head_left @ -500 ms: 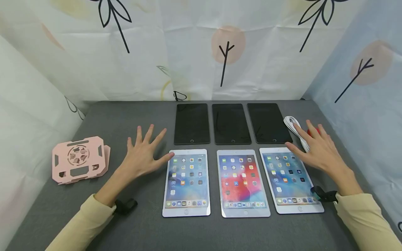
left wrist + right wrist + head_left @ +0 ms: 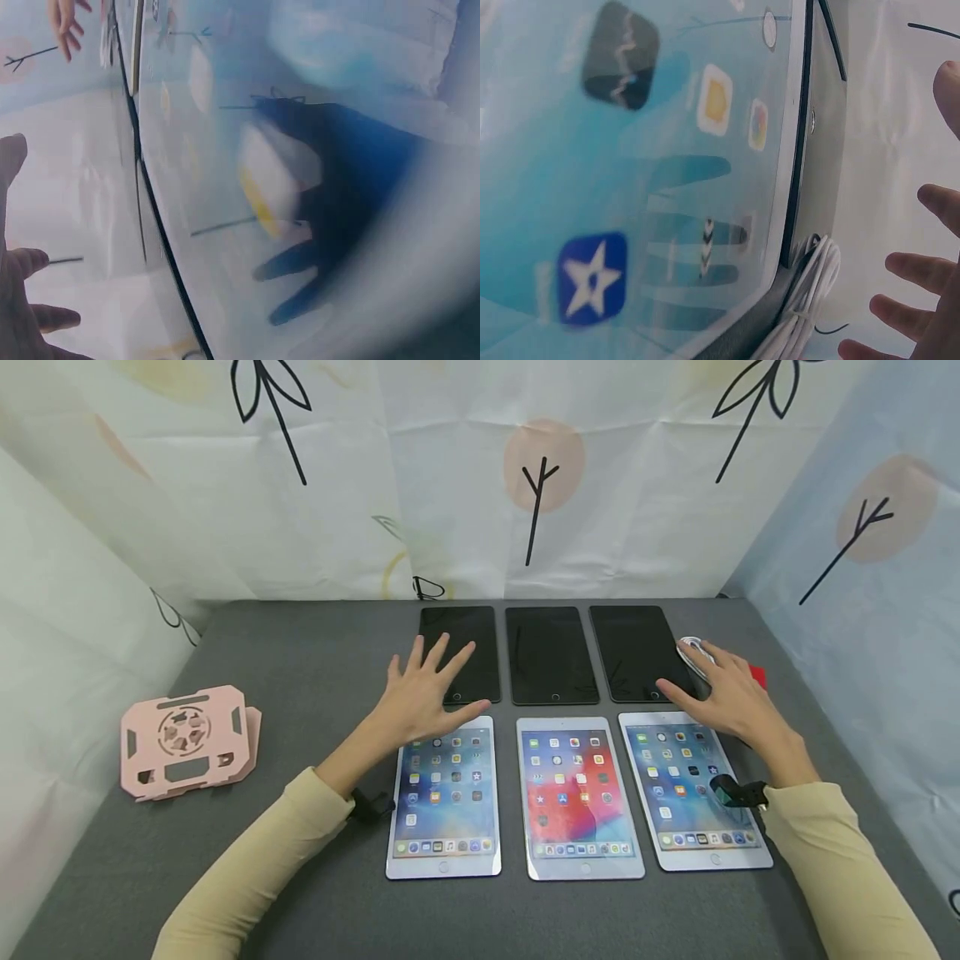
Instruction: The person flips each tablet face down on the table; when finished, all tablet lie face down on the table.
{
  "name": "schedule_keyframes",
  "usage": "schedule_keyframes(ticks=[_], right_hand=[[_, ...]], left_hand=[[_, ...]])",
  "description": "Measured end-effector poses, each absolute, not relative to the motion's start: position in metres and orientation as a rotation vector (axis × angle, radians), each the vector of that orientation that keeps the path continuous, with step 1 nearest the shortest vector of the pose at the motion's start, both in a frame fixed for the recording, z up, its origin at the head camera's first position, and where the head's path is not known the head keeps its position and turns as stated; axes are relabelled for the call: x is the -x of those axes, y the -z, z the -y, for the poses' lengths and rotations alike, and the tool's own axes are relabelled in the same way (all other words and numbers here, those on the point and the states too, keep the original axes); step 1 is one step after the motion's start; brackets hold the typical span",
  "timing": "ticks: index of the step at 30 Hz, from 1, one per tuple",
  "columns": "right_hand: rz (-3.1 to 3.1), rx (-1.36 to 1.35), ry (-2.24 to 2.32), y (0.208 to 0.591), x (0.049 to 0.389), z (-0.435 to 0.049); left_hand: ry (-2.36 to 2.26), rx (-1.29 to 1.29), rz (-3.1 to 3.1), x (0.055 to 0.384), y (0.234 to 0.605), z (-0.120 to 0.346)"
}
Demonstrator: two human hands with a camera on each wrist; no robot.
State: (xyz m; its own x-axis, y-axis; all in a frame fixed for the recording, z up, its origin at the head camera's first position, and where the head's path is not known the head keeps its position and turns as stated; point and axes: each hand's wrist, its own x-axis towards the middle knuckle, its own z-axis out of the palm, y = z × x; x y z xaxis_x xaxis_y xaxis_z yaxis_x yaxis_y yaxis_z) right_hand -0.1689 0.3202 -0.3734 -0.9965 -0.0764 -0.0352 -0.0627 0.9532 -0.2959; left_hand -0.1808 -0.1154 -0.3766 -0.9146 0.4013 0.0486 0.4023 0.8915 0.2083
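Note:
My left hand (image 2: 416, 697) has its fingers spread above the left-hand white tablet (image 2: 442, 802) and the left-hand dark-screened tablet (image 2: 468, 622). In the left wrist view its fingers (image 2: 56, 318) reach in from the left, mirrored in a glossy screen. On the other side, my right hand (image 2: 727, 697), also spread, hovers over the top of the right-hand white tablet (image 2: 675, 777) and partly covers a coiled white cable (image 2: 687, 643). The right wrist view has that cable (image 2: 810, 292) beside the lit screen. Both hands hold nothing. Between them lies the middle white tablet (image 2: 581, 802).
Two more dark-screened tablets, the middle one (image 2: 553, 652) and the right one (image 2: 637, 652), lie in the back row. A red object (image 2: 758, 676) peeks out behind my right hand. Pink cut-out panels (image 2: 187, 743) are stacked at left. Patterned curtain (image 2: 465, 485) backs the grey table (image 2: 315, 910).
My left hand has moved right and farther from me, from beside the left white tablet to over it. My right hand has shifted left and slightly forward; more of the red object shows.

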Motion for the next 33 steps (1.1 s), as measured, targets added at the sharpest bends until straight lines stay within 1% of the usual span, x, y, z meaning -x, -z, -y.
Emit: schedule_keyframes(ticks=[12, 23, 28, 33], right_hand=[[-2.979, 0.083, 0.488, 0.376, 0.183, -0.32], [-2.951, 0.096, 0.46, 0.382, 0.188, -0.323], [-2.904, 0.071, 0.451, 0.382, 0.189, -0.32], [-2.887, 0.067, 0.428, 0.381, 0.192, -0.315]], left_hand=[[0.356, 0.813, 3.04, 0.215, 0.385, 0.031], [0.333, 0.88, 3.068, 0.225, 0.389, -0.056], [0.351, 0.878, 3.096, 0.228, 0.395, -0.08], [0.353, 0.837, 3.139, 0.23, 0.404, -0.094]])
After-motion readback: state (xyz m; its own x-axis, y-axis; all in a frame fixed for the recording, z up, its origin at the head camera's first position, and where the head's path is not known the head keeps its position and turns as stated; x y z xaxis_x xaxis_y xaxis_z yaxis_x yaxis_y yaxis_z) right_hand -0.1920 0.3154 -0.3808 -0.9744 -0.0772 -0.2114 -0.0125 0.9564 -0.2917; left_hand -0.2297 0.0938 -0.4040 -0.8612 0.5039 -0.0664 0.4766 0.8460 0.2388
